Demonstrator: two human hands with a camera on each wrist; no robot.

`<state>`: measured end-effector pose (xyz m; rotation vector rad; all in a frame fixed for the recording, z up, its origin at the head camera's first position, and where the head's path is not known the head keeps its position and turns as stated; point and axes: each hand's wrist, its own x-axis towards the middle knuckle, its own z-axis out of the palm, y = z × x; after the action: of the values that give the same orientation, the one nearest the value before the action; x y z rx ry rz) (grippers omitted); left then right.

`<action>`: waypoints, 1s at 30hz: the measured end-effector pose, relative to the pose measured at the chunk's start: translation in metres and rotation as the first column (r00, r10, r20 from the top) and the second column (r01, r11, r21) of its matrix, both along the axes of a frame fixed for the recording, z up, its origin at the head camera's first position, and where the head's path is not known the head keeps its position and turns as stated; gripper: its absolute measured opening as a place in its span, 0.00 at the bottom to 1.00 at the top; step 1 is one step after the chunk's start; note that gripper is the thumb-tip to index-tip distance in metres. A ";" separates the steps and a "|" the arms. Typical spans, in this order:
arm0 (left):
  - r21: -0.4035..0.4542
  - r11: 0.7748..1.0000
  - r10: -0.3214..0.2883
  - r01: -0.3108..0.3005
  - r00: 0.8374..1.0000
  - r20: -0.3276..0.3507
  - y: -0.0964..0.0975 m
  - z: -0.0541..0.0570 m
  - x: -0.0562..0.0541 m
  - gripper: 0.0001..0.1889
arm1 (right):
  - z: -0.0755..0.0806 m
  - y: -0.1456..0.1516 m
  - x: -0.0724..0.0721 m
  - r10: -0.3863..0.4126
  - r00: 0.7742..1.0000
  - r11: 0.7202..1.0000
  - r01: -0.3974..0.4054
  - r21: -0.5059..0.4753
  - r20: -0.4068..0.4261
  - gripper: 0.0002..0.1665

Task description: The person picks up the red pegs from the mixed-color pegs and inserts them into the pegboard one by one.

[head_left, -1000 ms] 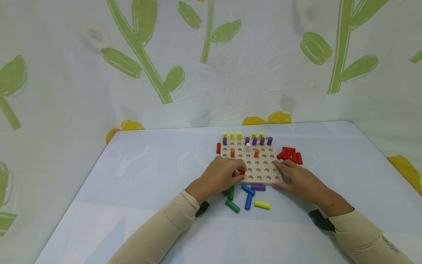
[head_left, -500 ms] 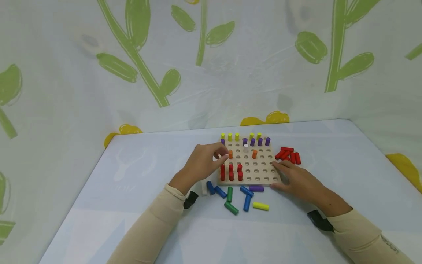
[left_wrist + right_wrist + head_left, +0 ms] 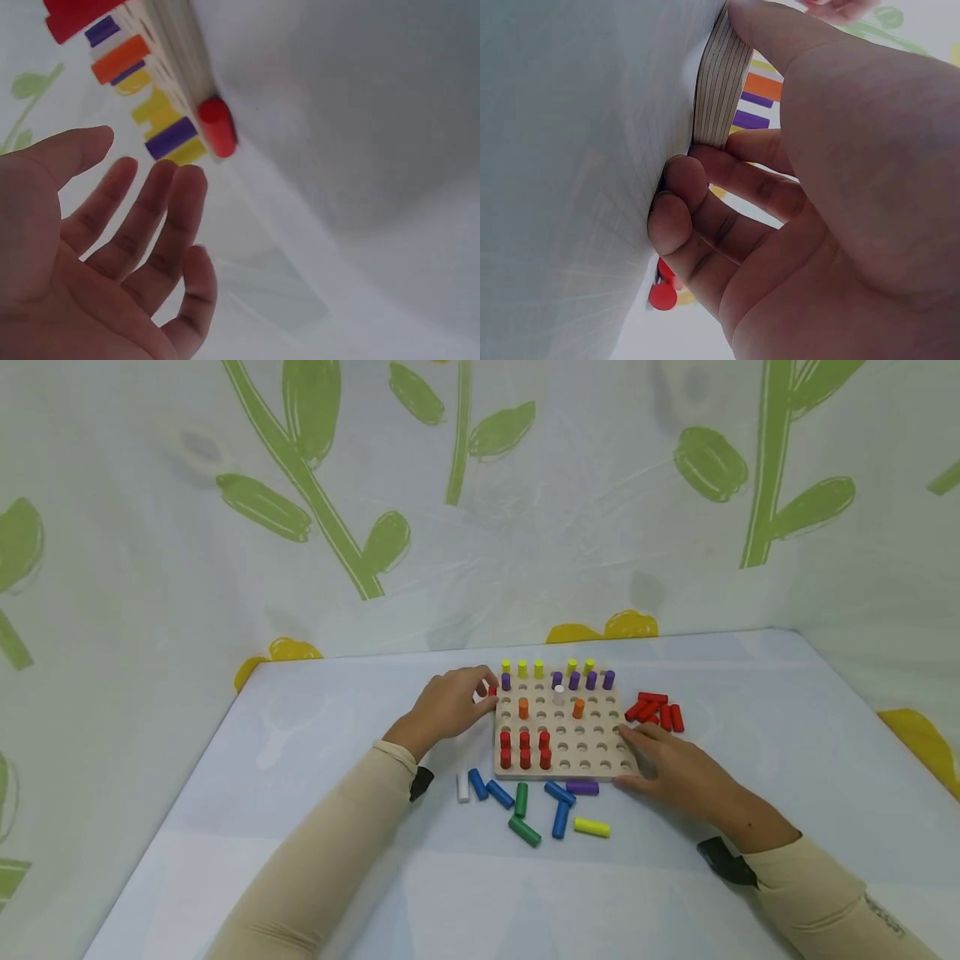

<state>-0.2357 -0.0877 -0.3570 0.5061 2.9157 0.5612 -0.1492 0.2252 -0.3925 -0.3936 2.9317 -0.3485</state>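
A wooden pegboard (image 3: 592, 752) lies on the table, with yellow, purple, orange, white and red pegs standing in some of its holes. My left hand (image 3: 450, 706) hovers at the board's left side, thumb and fingers parted and holding nothing. Close to those fingers, a loose red peg (image 3: 217, 129) lies along the board's left edge; the hand partly hides it in the head view. My right hand (image 3: 678, 777) grips the board's near right corner, thumb at the front and fingers along the right side. Two short rows of red pegs (image 3: 525, 750) stand at the board's near left.
Loose red pegs (image 3: 654, 710) are heaped right of the board. In front of it lie a white peg (image 3: 462, 787), several blue pegs (image 3: 500, 793), green pegs (image 3: 524, 831), a purple peg (image 3: 582, 787) and a yellow peg (image 3: 592, 827). A printed cloth wall (image 3: 480, 568) rises behind the table.
My left hand has let go of a red peg in the board's near rows, then moved away and left to the loose red peg. My right hand stays on the board.
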 end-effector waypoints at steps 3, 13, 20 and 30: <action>-0.043 0.999 0.019 -0.017 0.998 0.056 -0.002 -0.002 -0.007 0.22 | 0.000 -0.002 0.001 0.000 1.000 1.000 0.000 -0.007 0.005 0.53; -0.074 0.997 0.036 -0.021 0.980 0.197 -0.011 -0.012 -0.016 0.24 | 0.001 -0.007 0.003 0.005 1.000 1.000 -0.004 -0.020 0.024 0.52; -0.070 0.997 -0.025 0.038 0.982 0.187 -0.007 -0.021 -0.020 0.25 | 0.000 -0.004 0.006 0.007 1.000 1.000 -0.007 -0.014 -0.001 0.51; -0.082 0.995 -0.040 0.054 0.986 0.164 -0.002 -0.024 -0.027 0.23 | 0.001 -0.002 0.002 0.002 1.000 1.000 -0.002 -0.010 -0.006 0.52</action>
<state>-0.2624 -0.0898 -0.3811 0.4929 2.7520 0.4460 -0.1469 0.2228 -0.3916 -0.3992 2.9359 -0.3627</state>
